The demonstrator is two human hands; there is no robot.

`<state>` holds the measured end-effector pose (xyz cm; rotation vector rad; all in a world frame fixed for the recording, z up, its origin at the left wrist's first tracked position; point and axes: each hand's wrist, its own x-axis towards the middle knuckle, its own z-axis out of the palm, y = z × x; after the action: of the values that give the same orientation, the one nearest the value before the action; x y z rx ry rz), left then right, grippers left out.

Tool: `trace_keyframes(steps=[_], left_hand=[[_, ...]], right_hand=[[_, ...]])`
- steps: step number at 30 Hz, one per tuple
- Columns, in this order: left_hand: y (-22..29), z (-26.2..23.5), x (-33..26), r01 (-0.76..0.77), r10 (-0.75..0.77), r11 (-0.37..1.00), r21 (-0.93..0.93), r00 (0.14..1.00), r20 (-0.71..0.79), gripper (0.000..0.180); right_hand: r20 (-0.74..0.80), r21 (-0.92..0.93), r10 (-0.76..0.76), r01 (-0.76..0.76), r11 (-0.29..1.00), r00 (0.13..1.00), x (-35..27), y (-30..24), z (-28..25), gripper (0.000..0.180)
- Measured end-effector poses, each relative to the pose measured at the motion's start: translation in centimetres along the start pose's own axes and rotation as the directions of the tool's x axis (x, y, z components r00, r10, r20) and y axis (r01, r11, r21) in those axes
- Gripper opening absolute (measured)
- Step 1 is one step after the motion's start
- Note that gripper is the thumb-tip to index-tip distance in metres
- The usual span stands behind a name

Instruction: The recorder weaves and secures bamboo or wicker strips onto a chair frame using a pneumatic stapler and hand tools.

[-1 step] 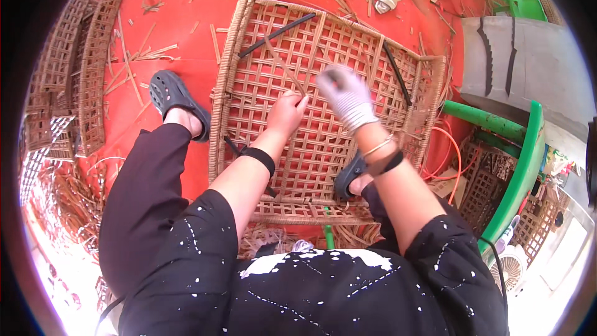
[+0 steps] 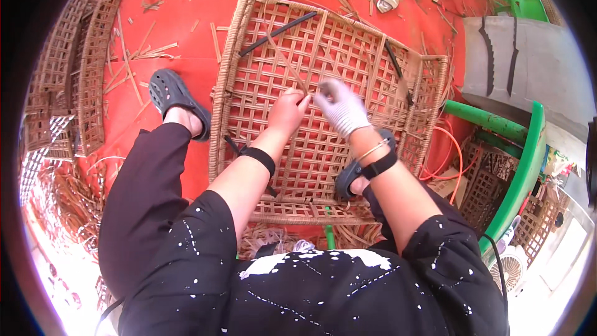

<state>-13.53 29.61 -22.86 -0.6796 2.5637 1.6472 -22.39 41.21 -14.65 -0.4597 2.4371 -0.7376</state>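
A woven rattan panel [image 2: 273, 144] with a thick wrapped rim lies before me, between my feet. My bare left hand [image 2: 289, 112] is over its middle, fingers pinched on a thin brown rattan strip [image 2: 287, 62]. From there the strip runs up over the far edge and curves out onto the red floor. My right hand [image 2: 342, 107], in a pale knitted glove, is close beside the left fingertips. Its fingers are curled in; whatever they hold is too small to make out. Short dark bars [image 2: 278, 34] cross two corners of the panel.
Dark clogs [image 2: 177, 101] are on my feet, beside and under the panel. Cut strips [image 2: 127, 65] litter the red floor [image 2: 180, 18]. Woven panels [image 2: 99, 68] stand at left. A green frame [image 2: 528, 162], grey sheet [image 2: 497, 56] and green dustpan [image 2: 527, 7] are at right.
My right hand has come slightly toward my left fingertips and shows less blur. The left hand has hardly moved. The strip's far part now bows in a wider curve.
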Motion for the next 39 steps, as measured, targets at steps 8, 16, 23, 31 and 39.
trace_keyframes(steps=[8, 16, 23, 31, 39], left_hand=[[1.0, -0.5, -0.6, -0.318, 0.314, 0.920, 0.229, 0.948, 0.055, 0.014], [-3.4, 2.5, -0.6, 0.036, -0.034, 0.937, -0.348, 0.999, 0.013, 0.039], [-5.5, 4.3, -0.2, 0.802, -0.508, 0.413, -0.431, 0.596, 0.622, 0.041], [-6.3, 4.0, -1.6, 0.702, -0.507, 0.239, -0.671, 0.680, 0.530, 0.027], [-5.4, 4.4, -1.4, 0.623, -0.517, 0.403, -0.670, 0.760, 0.394, 0.037]], right_hand=[[0.352, -0.467, 0.299, -0.110, 0.878, 0.887, 2.4, 3.1, 6.0, 0.033], [0.087, -0.310, 0.306, -0.266, 0.913, 0.948, 0.1, 6.0, 6.7, 0.039], [0.100, 0.012, 0.246, -0.249, 0.968, 0.964, 0.0, 8.7, 8.7, 0.047], [0.176, 0.040, 0.230, -0.240, 0.970, 0.957, 0.3, 7.4, 8.1, 0.047], [0.048, -0.146, 0.226, -0.217, 0.965, 0.973, 2.6, 5.7, 6.1, 0.055]])
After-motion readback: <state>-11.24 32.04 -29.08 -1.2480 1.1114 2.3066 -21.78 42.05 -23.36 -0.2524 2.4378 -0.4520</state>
